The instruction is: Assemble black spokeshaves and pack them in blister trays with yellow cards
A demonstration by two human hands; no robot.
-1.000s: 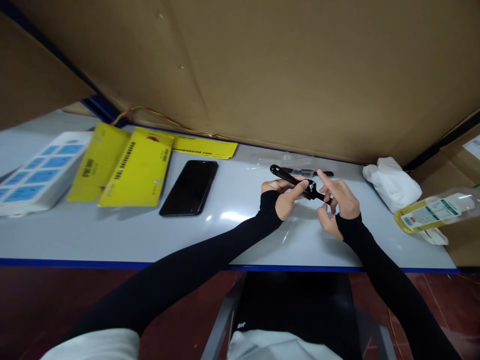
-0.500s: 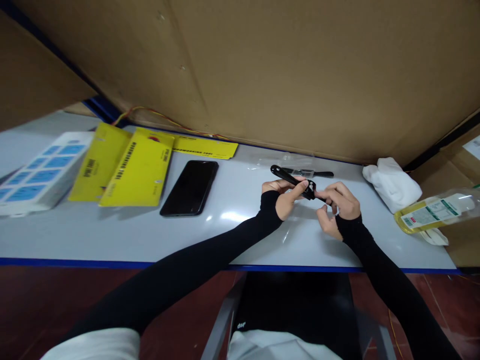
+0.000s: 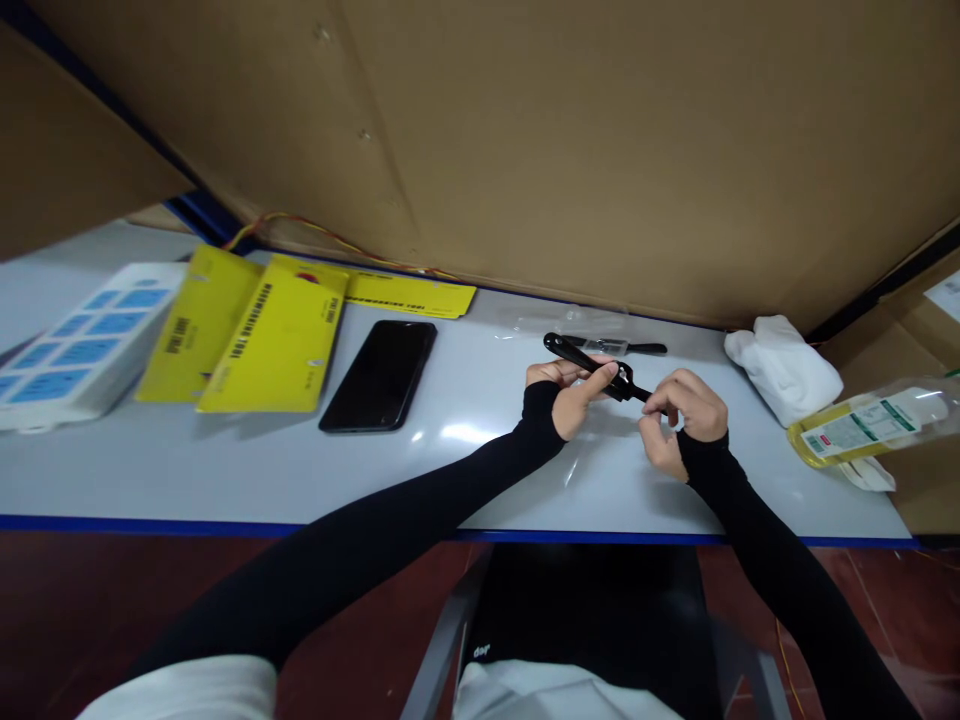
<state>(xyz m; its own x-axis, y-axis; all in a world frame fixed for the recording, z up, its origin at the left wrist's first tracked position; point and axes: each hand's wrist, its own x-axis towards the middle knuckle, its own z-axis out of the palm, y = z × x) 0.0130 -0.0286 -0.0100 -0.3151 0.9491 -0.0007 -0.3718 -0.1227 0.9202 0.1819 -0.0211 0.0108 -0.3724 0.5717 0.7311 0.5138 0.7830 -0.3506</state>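
A black spokeshave [image 3: 573, 352] with two handles and a wider middle is held above the table, slanting down to the right. My left hand [image 3: 574, 400] is closed around its left side, the thumb lying beside the middle part. The fingers of my right hand [image 3: 686, 415] are curled and pinch the right handle near its end, covering the tip. Just behind, a similar black tool [image 3: 646, 348] lies on the table, partly within a clear plastic bag [image 3: 525, 320].
To the left lie a black phone [image 3: 381, 375], several yellow boxes [image 3: 274, 340] and a white case with blue panels [image 3: 86, 345]. On the right are a white cloth [image 3: 784, 370] and a bottle of yellow liquid [image 3: 862, 425]. A cardboard wall [image 3: 525, 150] stands behind the table.
My right hand has shifted slightly right along the handle, away from the middle of the spokeshave, so more of the handle shows. My left hand has barely moved.
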